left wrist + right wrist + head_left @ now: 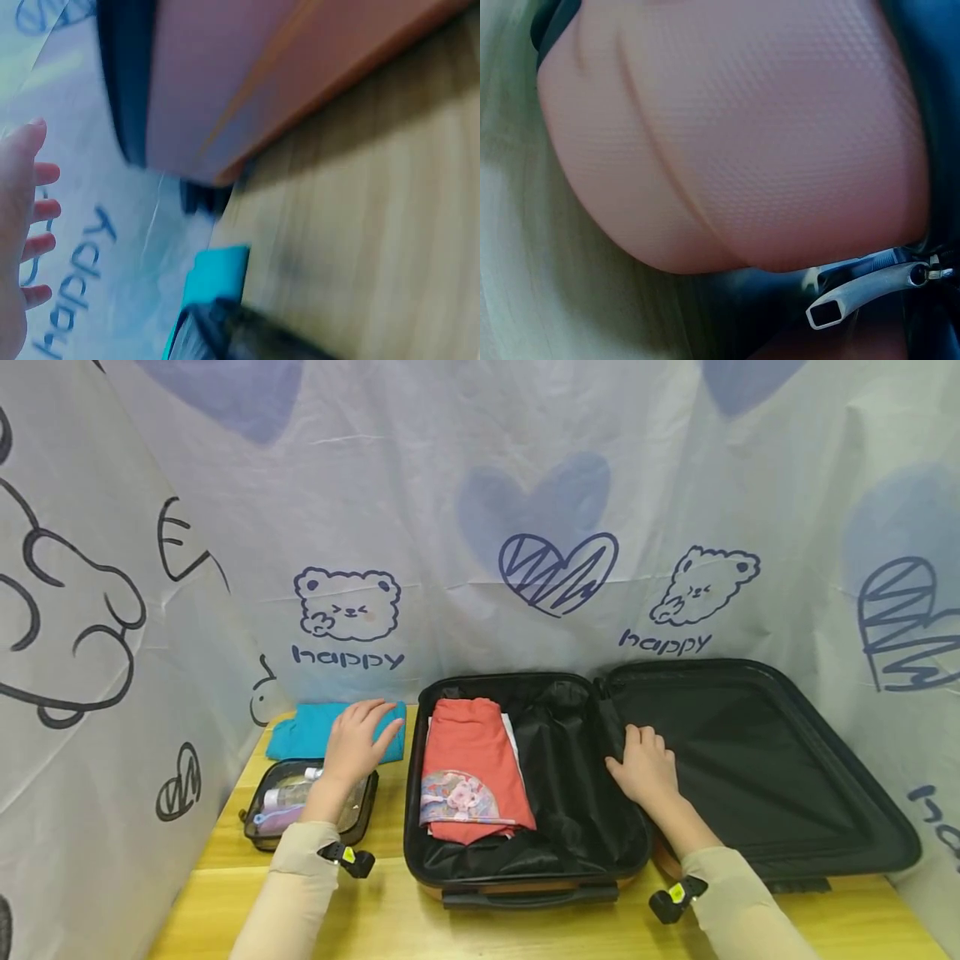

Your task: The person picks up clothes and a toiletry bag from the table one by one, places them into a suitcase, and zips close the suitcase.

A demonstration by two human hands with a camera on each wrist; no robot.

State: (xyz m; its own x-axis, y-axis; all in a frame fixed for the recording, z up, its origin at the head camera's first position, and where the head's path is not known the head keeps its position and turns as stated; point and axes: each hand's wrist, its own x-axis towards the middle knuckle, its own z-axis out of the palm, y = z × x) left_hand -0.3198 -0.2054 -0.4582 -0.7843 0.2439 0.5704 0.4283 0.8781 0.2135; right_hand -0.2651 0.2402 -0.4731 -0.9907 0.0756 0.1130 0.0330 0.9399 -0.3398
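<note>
An orange-shelled suitcase with black lining [573,768] lies opened flat, its lid [735,768] folded out to the right. Inside its left half lies a folded coral-red garment [472,752] with a floral print, some white cloth showing beneath. My left hand [356,743] is above a clear, black-edged toiletry bag [272,777] and a folded teal cloth [303,735], fingers extended and holding nothing. At the seam between suitcase and lid is my right hand [648,768], fingers slightly bent; whether it touches the edge is unclear. The right wrist view shows the suitcase shell [742,135], not the hand.
The suitcase stands on a yellow wooden table [382,910], its black handle [528,897] facing me. Small bottles [288,797] show inside the toiletry bag. A white curtain [450,610] with hearts and bears closes off the back and sides. A metal zipper pull [874,289] hangs by the shell.
</note>
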